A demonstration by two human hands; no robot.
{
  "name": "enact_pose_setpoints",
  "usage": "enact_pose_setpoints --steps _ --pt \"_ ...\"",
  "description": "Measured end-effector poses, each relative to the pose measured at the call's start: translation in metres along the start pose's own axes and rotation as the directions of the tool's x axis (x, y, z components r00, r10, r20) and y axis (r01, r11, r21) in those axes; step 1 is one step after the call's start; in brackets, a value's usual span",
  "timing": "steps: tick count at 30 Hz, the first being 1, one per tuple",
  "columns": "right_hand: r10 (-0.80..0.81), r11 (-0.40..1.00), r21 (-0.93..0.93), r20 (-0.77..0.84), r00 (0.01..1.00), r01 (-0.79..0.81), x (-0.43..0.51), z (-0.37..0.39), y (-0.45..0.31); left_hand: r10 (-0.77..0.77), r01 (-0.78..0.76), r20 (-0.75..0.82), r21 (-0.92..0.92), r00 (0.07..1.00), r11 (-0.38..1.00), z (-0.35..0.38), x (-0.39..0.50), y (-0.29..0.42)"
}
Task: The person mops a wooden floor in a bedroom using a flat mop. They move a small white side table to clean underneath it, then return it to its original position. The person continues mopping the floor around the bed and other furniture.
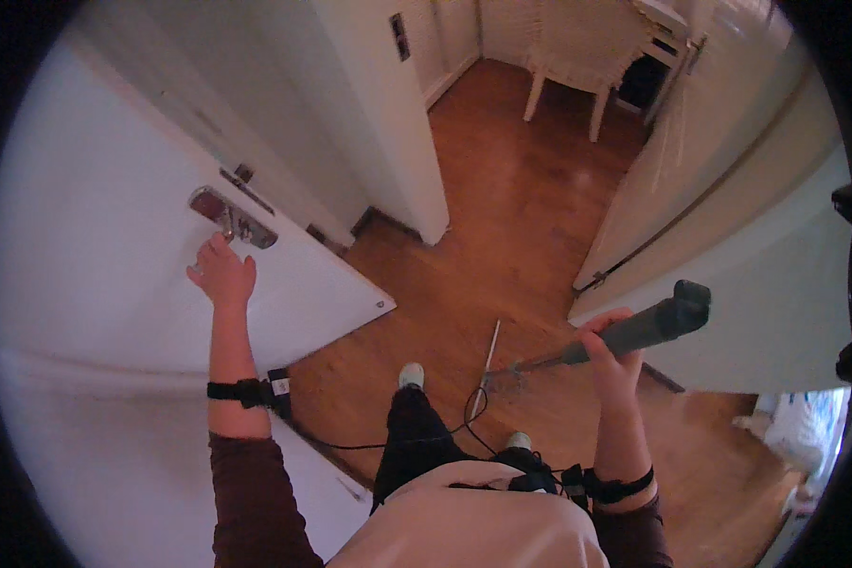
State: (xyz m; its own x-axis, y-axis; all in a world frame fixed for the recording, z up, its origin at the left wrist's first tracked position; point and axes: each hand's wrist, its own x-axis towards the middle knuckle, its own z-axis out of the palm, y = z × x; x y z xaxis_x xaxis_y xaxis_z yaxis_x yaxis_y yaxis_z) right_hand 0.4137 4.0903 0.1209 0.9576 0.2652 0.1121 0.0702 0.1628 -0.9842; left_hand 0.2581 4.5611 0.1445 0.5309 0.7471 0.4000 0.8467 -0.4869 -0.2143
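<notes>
My left hand [224,273] is on the metal lever handle of a white door [113,234] at the left, its fingers curled over most of the lever. The handle's long metal plate [259,231] shows just beyond my fingers. My right hand [614,355] grips the thick dark green-grey handle [639,330] of a long-handled floor tool. Its shaft slants down to the left, towards a thin white bar [493,348] at floor level near my feet. How the tool's lower end is built is too blurred to tell.
A wall end [397,128] stands beyond the door. A chair with a pale cover [586,42] stands at the back. Another pale door [681,206] is on the right. White fabric [799,426] lies at the lower right. A black cable [358,446] loops from my left forearm strap.
</notes>
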Motion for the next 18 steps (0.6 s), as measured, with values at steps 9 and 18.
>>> enact_pose_setpoints --steps 9,18 --pt "0.017 0.999 0.033 0.042 0.999 -0.019 0.105 0.044 -0.005 -0.239 0.244 0.05 -0.179 0.97 0.953 -0.029 0.0 0.019" --pt "-0.033 0.999 0.016 0.008 0.999 0.033 0.201 0.091 -0.007 -0.314 0.438 0.312 -0.728 0.897 0.527 0.021 0.006 0.003"
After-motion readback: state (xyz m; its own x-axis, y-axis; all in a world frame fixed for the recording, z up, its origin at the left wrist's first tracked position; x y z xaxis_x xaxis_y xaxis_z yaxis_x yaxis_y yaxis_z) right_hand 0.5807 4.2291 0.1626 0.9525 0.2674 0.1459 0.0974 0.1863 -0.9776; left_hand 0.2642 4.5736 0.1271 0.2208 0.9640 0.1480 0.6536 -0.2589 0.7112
